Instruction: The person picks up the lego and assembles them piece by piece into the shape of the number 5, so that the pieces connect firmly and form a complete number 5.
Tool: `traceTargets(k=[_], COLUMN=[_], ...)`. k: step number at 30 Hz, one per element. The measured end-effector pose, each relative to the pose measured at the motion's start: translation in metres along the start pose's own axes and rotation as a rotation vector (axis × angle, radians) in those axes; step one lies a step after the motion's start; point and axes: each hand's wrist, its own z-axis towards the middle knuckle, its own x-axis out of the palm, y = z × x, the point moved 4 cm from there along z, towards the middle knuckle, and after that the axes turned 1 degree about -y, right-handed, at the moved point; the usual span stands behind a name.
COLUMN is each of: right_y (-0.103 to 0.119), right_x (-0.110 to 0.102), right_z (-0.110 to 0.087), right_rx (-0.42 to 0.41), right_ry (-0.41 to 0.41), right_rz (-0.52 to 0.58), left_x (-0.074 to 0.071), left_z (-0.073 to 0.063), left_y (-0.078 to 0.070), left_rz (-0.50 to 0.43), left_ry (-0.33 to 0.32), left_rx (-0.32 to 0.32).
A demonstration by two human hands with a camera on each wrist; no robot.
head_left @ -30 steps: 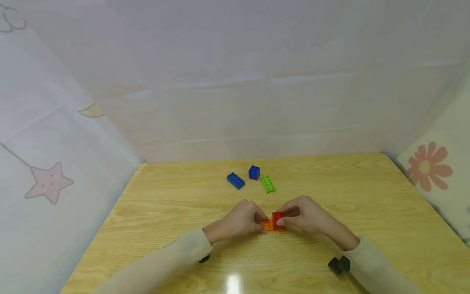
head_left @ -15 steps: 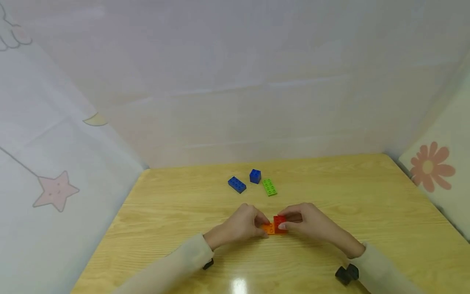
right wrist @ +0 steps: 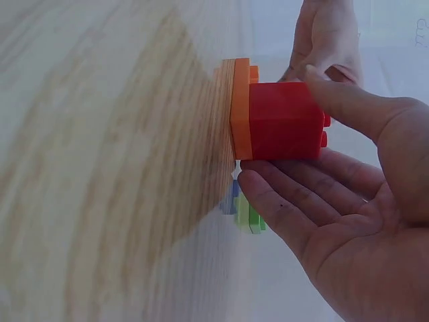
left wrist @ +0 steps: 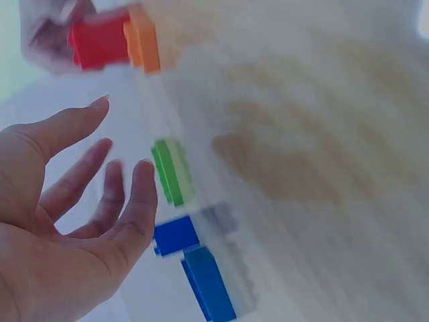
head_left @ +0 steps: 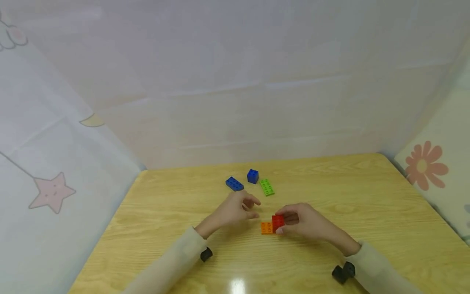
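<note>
The right hand (head_left: pixel 306 220) holds a red block (head_left: pixel 278 223) between its thumb, on the near side, and its fingers, on the far side. The red block stands upright on the right-hand part of a flat orange block (head_left: pixel 266 228), which lies on the wooden table (head_left: pixel 349 183); four orange studs show beside it on the left. The left hand (head_left: pixel 234 210) holds nothing: its thumb and fingers are spread apart and slightly bent, and the tips point toward the red and orange blocks without touching them. Farther back on the table, three more blocks lie near one another: a long blue block (head_left: pixel 234 183) on the left, a blue cube (head_left: pixel 252 176) in the middle and a thin green block (head_left: pixel 267 187) on the right, set at a slant. Both arms wear pale sleeves (head_left: pixel 378 265), with a small black piece (head_left: pixel 344 272) at each wrist. Behind the table hangs a pale cloth (head_left: pixel 235 114), and the sides show a pink star (head_left: pixel 52 192) and a reddish flower (head_left: pixel 426 165).
</note>
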Motion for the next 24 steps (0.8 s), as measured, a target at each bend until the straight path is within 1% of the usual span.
traceTargets(k=[4,9,13,17,20,24], right_y=[-0.001,-0.003,-0.002,0.001,0.001,-0.003], right_x=[0.000,0.000,-0.001,-0.002,-0.002,-0.001], right_z=[-0.001,0.000,-0.001,-0.002,-0.001,0.000], right_rx=[-0.004,0.033,0.040,0.030,0.024,0.027], right_ry=[0.009,0.013,0.011,0.014,0.018,0.022], right_rz=[0.006,0.022,0.038,0.054,0.061,0.067], left_x=[-0.015,-0.034,-0.047,-0.056,-0.061,-0.065], left_z=[0.007,0.017,0.026,0.029,0.031,0.037], left_y=[0.011,0.030,0.047,0.057,0.064,0.075], left_rz=[0.007,0.057,0.094,0.129,0.157,0.212], left_ry=[-0.083,-0.189,-0.244,-0.247,-0.225,-0.181], left_rx=[0.016,0.017,0.006,-0.034,-0.044,-0.041])
